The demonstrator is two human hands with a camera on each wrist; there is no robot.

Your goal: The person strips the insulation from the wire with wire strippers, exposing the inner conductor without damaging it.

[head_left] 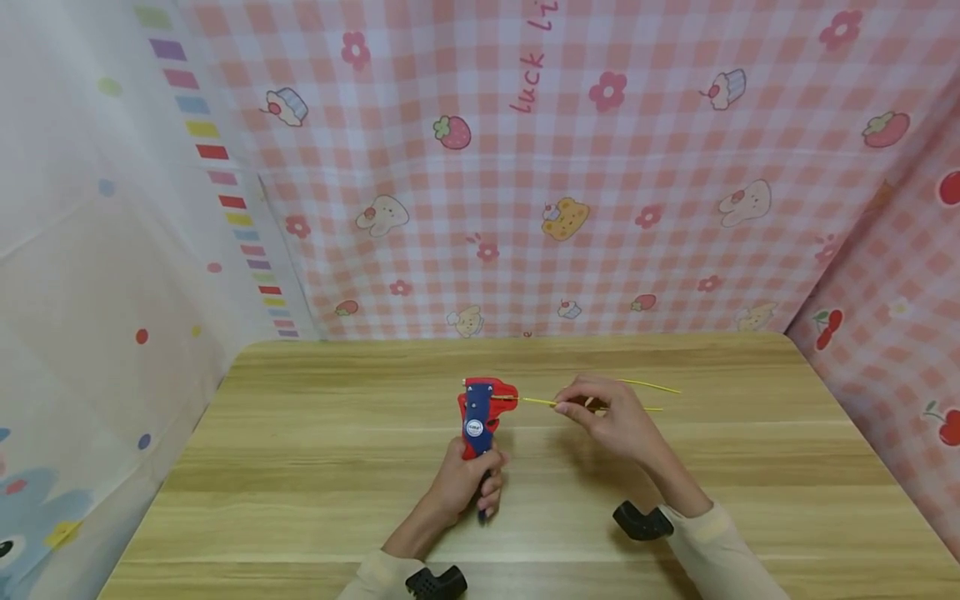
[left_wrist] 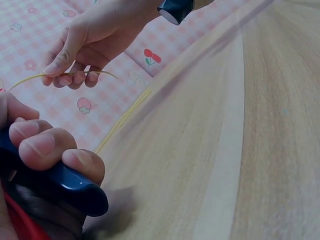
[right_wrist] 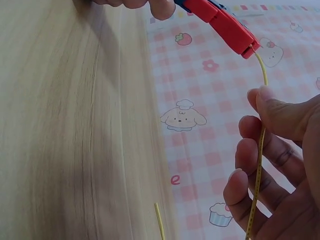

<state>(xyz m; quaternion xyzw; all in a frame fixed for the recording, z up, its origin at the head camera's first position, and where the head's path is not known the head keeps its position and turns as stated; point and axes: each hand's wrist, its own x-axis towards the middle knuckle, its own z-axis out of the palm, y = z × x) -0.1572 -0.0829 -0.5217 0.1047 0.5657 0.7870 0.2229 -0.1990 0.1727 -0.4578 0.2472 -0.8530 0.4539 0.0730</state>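
My left hand (head_left: 467, 479) grips the handles of a wire stripper (head_left: 477, 408) with a blue body and red parts, held upright above the table. In the left wrist view its fingers curl round the dark blue handle (left_wrist: 75, 187). My right hand (head_left: 611, 417) pinches a thin yellow wire (head_left: 538, 402) between thumb and index finger. One end of this wire meets the red nose of the stripper (right_wrist: 245, 45) in the right wrist view. The wire's other part runs across the loosely bent fingers of the right hand. How deep the wire sits inside the stripper is hidden.
Another yellow wire (head_left: 651, 385) lies on the wooden table (head_left: 315, 467) behind the right hand; in the left wrist view the loose yellow wire (left_wrist: 131, 110) looks doubled. Patterned cloth (head_left: 525, 183) hangs along the table's back edge and at both sides.
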